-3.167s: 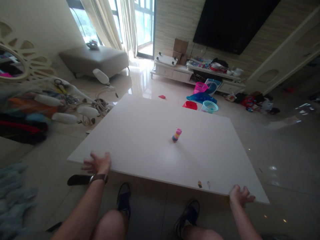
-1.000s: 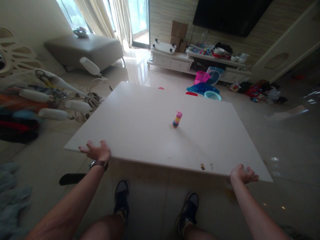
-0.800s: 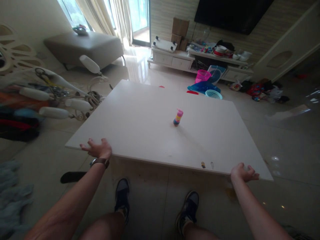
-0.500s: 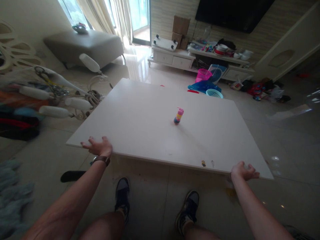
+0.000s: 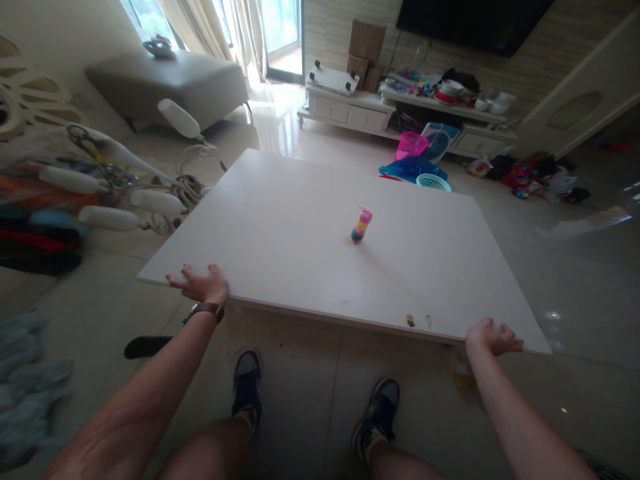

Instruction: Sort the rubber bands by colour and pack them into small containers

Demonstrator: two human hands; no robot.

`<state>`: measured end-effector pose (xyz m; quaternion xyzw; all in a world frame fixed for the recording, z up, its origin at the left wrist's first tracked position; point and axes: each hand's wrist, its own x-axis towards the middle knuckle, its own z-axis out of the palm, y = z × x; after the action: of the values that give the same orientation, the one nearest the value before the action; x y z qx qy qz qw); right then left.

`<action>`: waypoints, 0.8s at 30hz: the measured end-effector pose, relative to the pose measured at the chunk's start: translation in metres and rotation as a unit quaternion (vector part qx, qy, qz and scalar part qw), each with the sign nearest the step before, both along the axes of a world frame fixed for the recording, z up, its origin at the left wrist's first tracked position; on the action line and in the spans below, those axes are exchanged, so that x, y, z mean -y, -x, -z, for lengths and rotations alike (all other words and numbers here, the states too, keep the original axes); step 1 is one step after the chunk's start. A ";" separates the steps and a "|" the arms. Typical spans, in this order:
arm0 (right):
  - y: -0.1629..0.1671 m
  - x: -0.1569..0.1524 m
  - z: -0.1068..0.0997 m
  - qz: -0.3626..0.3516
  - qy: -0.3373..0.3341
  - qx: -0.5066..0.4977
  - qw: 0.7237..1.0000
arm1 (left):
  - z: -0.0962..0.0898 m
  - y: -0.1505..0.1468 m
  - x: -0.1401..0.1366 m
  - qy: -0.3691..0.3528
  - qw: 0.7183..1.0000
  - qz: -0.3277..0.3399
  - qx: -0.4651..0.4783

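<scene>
A large white tabletop [image 5: 300, 233] spreads out in front of me. My left hand [image 5: 205, 285], with a brown-strapped watch [image 5: 213, 309] on the wrist, grips its near edge toward the left corner, fingers spread over the top. Near the right corner, my right hand [image 5: 493, 337] grips the same edge with its fingers bent over the surface. Whatever part of either hand lies under the edge is hidden. A small bottle [image 5: 361, 225] banded pink, yellow and blue stands upright around mid-table. Close to the front edge lie a small yellow-and-dark sticker [image 5: 411, 321] and a pale mark.
A lamp with several white shades [image 5: 180, 119] stands close to the table's left side. Beyond the far edge are a blue bag [image 5: 407, 168], a pale blue basket [image 5: 433, 182] and a pink basket [image 5: 411, 145]. A low white cabinet [image 5: 367, 119] lines the wall. My shoes [image 5: 247, 377] are on the tiles.
The tabletop, with both hands on its edge, has shifted slightly upward in view. A red scrap beyond its far edge is now hidden. The bottle still stands upright.
</scene>
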<state>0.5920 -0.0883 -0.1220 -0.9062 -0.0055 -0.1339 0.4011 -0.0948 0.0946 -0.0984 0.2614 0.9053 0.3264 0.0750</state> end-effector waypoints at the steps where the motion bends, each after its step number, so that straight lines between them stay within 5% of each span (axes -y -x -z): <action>1: 0.001 -0.001 -0.001 0.000 0.001 -0.003 1.000 | 0.002 0.001 -0.001 -0.001 1.000 -0.002 -0.002; 24: 0.005 -0.005 -0.002 0.015 0.010 -0.010 1.000 | 0.010 0.003 -0.006 -0.013 1.000 0.002 -0.017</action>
<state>0.5874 -0.0832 -0.1203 -0.9113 0.0107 -0.1303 0.3905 -0.0980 0.1004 -0.1086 0.2694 0.9017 0.3334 0.0571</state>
